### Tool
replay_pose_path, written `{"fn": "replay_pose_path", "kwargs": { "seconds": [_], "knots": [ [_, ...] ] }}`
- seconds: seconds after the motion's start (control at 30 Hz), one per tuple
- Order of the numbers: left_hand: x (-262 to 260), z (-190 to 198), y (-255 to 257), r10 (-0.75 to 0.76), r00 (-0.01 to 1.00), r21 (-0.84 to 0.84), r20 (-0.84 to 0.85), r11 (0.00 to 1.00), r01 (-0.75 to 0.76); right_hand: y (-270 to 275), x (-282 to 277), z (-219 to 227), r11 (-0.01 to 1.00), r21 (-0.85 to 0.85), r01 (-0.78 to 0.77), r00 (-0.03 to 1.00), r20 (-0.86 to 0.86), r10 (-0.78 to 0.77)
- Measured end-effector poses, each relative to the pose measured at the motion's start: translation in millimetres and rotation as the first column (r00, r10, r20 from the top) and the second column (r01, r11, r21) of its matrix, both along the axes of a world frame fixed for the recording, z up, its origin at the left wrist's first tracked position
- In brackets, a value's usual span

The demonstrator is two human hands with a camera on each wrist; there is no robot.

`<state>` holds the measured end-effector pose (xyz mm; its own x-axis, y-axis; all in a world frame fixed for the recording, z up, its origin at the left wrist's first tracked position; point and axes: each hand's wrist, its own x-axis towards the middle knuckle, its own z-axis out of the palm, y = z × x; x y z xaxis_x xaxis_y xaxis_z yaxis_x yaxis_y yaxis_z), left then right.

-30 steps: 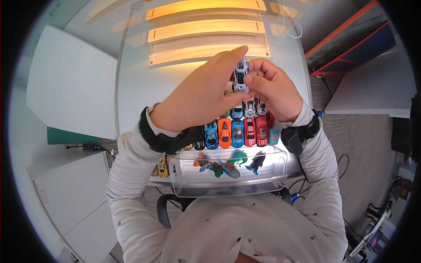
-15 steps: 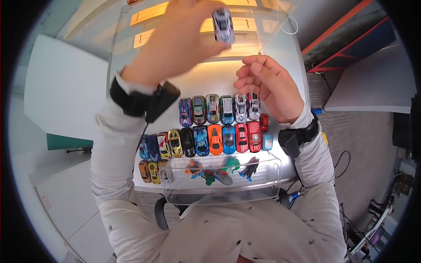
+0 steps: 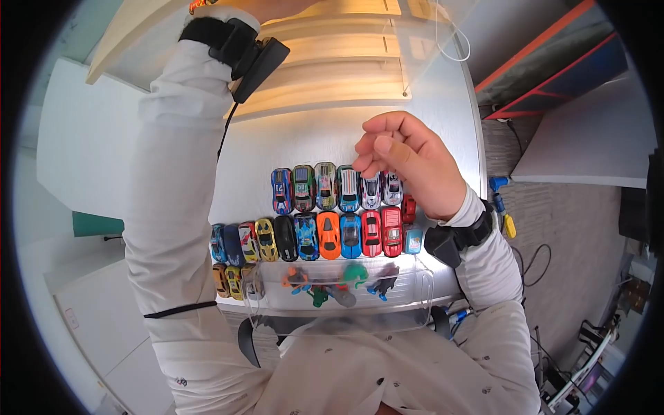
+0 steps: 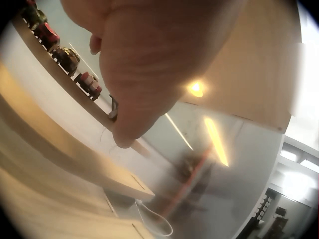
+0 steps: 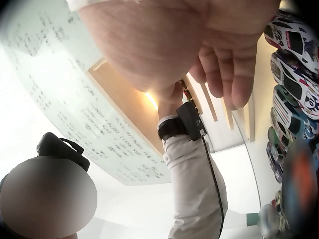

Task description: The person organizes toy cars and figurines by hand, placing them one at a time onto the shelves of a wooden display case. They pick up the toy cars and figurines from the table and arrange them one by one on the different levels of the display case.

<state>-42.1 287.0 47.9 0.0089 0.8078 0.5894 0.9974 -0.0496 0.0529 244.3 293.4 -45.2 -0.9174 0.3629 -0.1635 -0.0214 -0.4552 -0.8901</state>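
Observation:
Up at the wooden rack (image 3: 332,76), my left hand (image 3: 277,8) is mostly cut off by the top edge of the head view. In the left wrist view, that hand (image 4: 149,59) is at a rail holding a row of toy cars (image 4: 47,36). A sliver of a toy car (image 4: 113,107) shows beside its fingers, the rest hidden behind the hand. My right hand (image 3: 422,162) hovers over the right end of the upper row of cars (image 3: 326,187), fingers loosely bent and holding nothing; the right wrist view shows its palm (image 5: 174,40).
Behind the upper row lies a second row of cars (image 3: 328,235), with several more (image 3: 235,282) at the front left. A clear plastic box (image 3: 339,321) with small animal figures (image 3: 354,274) stands at the table's front edge. A cable (image 3: 467,52) hangs at the rack's right.
My left hand has carried the white car from beside my right hand up and away to the rack. The right hand has let go of that car and stays over the table.

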Motion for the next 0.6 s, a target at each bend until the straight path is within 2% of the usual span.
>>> {"fn": "replay_pose_path", "kwargs": {
  "seconds": [0.03, 0.17, 0.6],
  "knots": [
    [0.5, 2.4, 0.8, -0.011, 0.998, 0.047, -0.064, 0.999, 0.014, -0.2, 0.0, -0.2, 1.0, 0.008, -0.007, 1.0, 0.0, 0.007],
    [-7.3, 8.0, 11.8, 0.002, 0.992, -0.013, -0.126, 1.0, -0.003, -1.7, 1.0, -0.2, 1.0, 0.014, -0.023, 1.0, -0.007, 0.023],
    [-16.4, 4.3, 7.0, 0.0, 0.996, -0.054, -0.087, 0.999, -0.005, -3.3, 2.6, -5.1, 1.0, -0.005, -0.029, 0.999, -0.016, 0.029]
  ]
}}
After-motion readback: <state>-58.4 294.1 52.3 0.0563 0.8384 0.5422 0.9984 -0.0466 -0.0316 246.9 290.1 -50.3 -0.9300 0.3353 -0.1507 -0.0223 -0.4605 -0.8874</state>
